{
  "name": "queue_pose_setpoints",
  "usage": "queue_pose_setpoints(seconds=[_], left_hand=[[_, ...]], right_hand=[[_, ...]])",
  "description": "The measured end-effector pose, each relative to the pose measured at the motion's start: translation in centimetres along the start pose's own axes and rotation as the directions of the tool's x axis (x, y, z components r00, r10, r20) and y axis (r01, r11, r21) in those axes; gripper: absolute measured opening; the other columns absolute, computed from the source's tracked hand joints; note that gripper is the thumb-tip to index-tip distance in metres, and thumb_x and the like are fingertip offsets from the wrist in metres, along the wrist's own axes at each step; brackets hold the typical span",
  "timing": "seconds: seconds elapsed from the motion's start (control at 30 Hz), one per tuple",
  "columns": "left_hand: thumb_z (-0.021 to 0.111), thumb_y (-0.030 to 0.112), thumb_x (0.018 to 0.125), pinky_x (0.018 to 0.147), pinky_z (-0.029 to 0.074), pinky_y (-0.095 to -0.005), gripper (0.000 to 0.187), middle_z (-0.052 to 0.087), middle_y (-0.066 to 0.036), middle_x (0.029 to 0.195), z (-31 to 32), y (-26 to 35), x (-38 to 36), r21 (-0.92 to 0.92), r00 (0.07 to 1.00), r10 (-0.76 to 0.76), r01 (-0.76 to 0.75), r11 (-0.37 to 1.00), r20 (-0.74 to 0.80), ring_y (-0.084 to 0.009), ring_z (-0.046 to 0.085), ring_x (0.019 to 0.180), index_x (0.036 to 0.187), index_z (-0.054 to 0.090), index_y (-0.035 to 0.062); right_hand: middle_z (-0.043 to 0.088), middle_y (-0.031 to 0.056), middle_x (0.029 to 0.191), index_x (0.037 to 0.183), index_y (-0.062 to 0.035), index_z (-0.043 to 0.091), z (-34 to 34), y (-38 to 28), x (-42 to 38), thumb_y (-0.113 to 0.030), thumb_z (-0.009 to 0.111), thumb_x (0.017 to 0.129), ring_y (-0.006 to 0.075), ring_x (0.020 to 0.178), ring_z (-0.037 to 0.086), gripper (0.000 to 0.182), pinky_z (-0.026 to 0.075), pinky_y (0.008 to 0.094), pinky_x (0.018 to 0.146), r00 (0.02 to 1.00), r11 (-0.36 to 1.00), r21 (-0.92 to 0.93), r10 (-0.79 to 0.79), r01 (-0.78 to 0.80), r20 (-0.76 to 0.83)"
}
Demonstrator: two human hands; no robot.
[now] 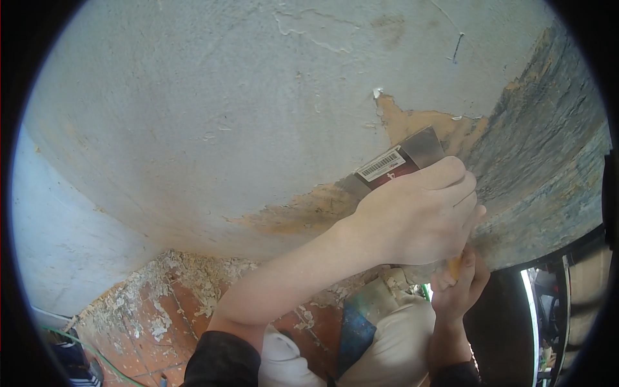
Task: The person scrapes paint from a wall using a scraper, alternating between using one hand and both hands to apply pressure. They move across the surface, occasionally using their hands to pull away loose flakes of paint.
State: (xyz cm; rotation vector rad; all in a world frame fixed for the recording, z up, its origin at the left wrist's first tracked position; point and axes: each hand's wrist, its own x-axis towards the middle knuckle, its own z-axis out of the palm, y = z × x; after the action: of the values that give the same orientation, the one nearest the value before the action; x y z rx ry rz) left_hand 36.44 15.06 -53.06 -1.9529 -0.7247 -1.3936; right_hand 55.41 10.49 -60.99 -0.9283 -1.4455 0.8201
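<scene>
A wide metal scraper (pixel 423 148) with a barcode label and a dark red patch marked 4 lies with its blade edge against the wall. My left hand (pixel 419 209) reaches across from the left, closed over the scraper just below the blade, its fingers curled on the far side. Lower down, my right hand (pixel 459 287) is closed around the yellow-orange handle (pixel 455 267). The grey-white painted wall (pixel 193 122) shows a tan bare patch (pixel 419 120) around the blade, where the coating is off. Most of the handle is hidden by my hands.
Dark, rough wall surface (pixel 541 122) spreads to the right. Below, flakes of paint (pixel 193 277) litter the red tile floor (pixel 145 345). A green hose or cord (pixel 97 353) runs at lower left. A dark opening (pixel 496 322) and cluttered items stand at lower right.
</scene>
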Motion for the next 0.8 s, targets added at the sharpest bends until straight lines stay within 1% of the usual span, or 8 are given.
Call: queue_pose_setpoints(seconds=[0.07, 0.17, 0.23, 0.33, 0.4, 0.53, 0.6, 0.8], left_hand=[[0.070, 0.012, 0.080, 0.061, 0.037, -0.0278, 0.030, 0.043, 0.002, 0.060, -0.3, 0.0, 0.3, 0.016, 1.000, 0.002, -0.002, 1.000, 0.004, -0.0141, 0.047, 0.062, 0.056, 0.052, 0.0121], [0.070, 0.012, 0.079, 0.061, 0.036, -0.0275, 0.029, 0.043, 0.002, 0.060, -1.0, 0.2, 0.2, -0.011, 0.998, 0.016, -0.016, 1.000, 0.055, -0.0146, 0.046, 0.061, 0.056, 0.052, 0.0116], [0.070, 0.012, 0.079, 0.061, 0.036, -0.0275, 0.029, 0.043, 0.002, 0.061, -0.7, 0.5, 0.4, -0.031, 0.996, 0.031, -0.028, 0.999, 0.083, -0.0146, 0.046, 0.061, 0.056, 0.052, 0.0115], [0.071, 0.014, 0.079, 0.063, 0.037, -0.0276, 0.030, 0.045, 0.002, 0.061, 1.1, 1.5, 0.5, -0.145, 0.997, -0.059, 0.065, 0.987, 0.040, -0.0147, 0.047, 0.062, 0.056, 0.053, 0.0113], [0.071, 0.015, 0.079, 0.065, 0.038, -0.0281, 0.028, 0.047, 0.002, 0.061, 2.0, 1.7, 0.5, -0.151, 0.993, 0.072, -0.058, 0.987, 0.092, -0.0149, 0.048, 0.064, 0.056, 0.054, 0.0111], [0.071, 0.016, 0.078, 0.067, 0.038, -0.0284, 0.026, 0.047, 0.002, 0.061, 1.9, 1.8, 0.6, -0.130, 0.981, 0.087, -0.065, 0.989, 0.175, -0.0152, 0.048, 0.066, 0.057, 0.056, 0.0111], [0.071, 0.015, 0.077, 0.064, 0.038, -0.0283, 0.026, 0.045, 0.002, 0.061, 1.5, 1.4, 0.6, -0.092, 0.999, 0.028, -0.024, 0.995, 0.043, -0.0149, 0.048, 0.065, 0.057, 0.055, 0.0118], [0.073, 0.013, 0.073, 0.059, 0.036, -0.0283, 0.030, 0.042, 0.001, 0.060, -1.3, -0.3, 0.1, -0.058, 0.990, 0.092, -0.086, 0.995, 0.108, -0.0135, 0.048, 0.061, 0.055, 0.050, 0.0120]], right_hand=[[0.056, 0.0044, 0.069, 0.103, 0.0119, 0.064, 0.0, -0.5, 0.3, -0.030, 0.051, 0.100, 0.0051, 0.049, 0.043, 0.044, 0.033, 0.0224, 0.042, 1.000, 1.000, -0.001, -0.017, 0.017, -0.001], [0.056, 0.0043, 0.068, 0.106, 0.0116, 0.064, 0.0, -2.0, -0.4, -0.028, 0.051, 0.101, 0.0046, 0.047, 0.041, 0.042, 0.034, 0.0231, 0.043, 0.990, 0.981, 0.134, 0.136, -0.141, 0.044], [0.054, 0.0027, 0.066, 0.111, 0.0114, 0.062, -0.7, -2.0, -0.9, -0.029, 0.050, 0.102, 0.0040, 0.047, 0.040, 0.043, 0.033, 0.0228, 0.041, 0.975, 0.978, 0.112, 0.159, -0.177, 0.158], [0.050, 0.0010, 0.063, 0.114, 0.0116, 0.060, -2.8, -1.1, -1.1, -0.032, 0.049, 0.102, 0.0032, 0.045, 0.038, 0.046, 0.031, 0.0222, 0.038, 0.970, 0.955, 0.205, 0.185, -0.215, 0.160], [0.049, 0.0004, 0.062, 0.113, 0.0118, 0.060, -3.7, -1.2, -1.0, -0.032, 0.049, 0.103, 0.0030, 0.044, 0.036, 0.046, 0.030, 0.0219, 0.036, 0.974, 0.963, 0.166, 0.192, -0.210, 0.117], [0.047, 0.0002, 0.059, 0.111, 0.0123, 0.060, -3.7, -1.5, -0.7, -0.032, 0.049, 0.103, 0.0024, 0.042, 0.034, 0.047, 0.028, 0.0216, 0.035, 0.972, 0.956, 0.173, 0.233, -0.236, 0.043], [0.047, 0.0003, 0.058, 0.110, 0.0124, 0.060, -2.1, -2.1, -0.4, -0.032, 0.049, 0.102, 0.0027, 0.042, 0.035, 0.047, 0.029, 0.0217, 0.035, 0.975, 0.964, 0.145, 0.215, -0.221, 0.057], [0.046, 0.0005, 0.058, 0.111, 0.0129, 0.060, 0.6, -2.8, -1.3, -0.030, 0.050, 0.102, 0.0041, 0.044, 0.037, 0.046, 0.033, 0.0231, 0.039, 0.958, 0.941, 0.193, 0.255, -0.277, 0.132]])
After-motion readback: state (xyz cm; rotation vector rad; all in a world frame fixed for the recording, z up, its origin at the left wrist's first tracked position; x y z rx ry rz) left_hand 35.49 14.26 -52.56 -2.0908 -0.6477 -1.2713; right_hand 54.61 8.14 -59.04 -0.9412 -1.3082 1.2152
